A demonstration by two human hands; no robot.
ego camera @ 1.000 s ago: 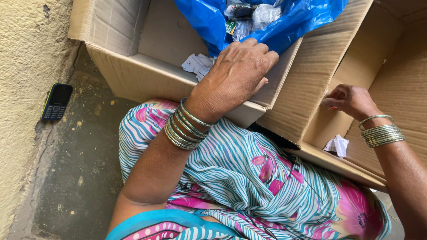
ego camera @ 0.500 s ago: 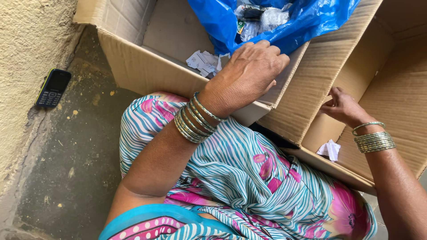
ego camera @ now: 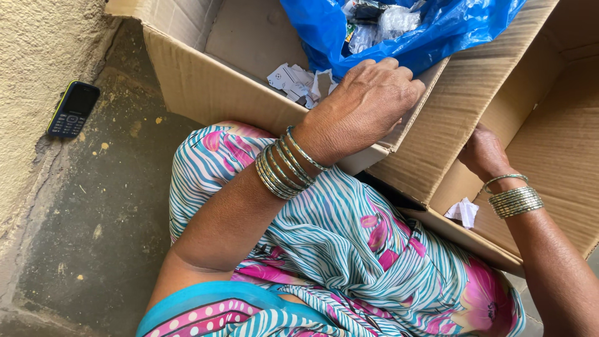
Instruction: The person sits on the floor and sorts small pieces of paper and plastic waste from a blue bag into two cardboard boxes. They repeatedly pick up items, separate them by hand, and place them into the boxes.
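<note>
While left hand (ego camera: pixel 374 103) grips box flap (ego camera: pixel 409 125), right hand (ego camera: pixel 483 153) reaches inside.

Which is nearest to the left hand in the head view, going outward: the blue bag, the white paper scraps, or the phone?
From the left hand:
1. Blue bag, just above the fingertips, inside the box.
2. White paper scraps, to the hand's left on the box floor; close to the bag's rank.
3. Phone, far left, by the wall.

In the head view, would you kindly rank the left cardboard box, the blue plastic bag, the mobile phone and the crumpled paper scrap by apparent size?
Largest to smallest, as they look:
1. left cardboard box
2. blue plastic bag, partly cut off by the frame
3. mobile phone
4. crumpled paper scrap, which looks close to the phone, so that order is unsure
</note>
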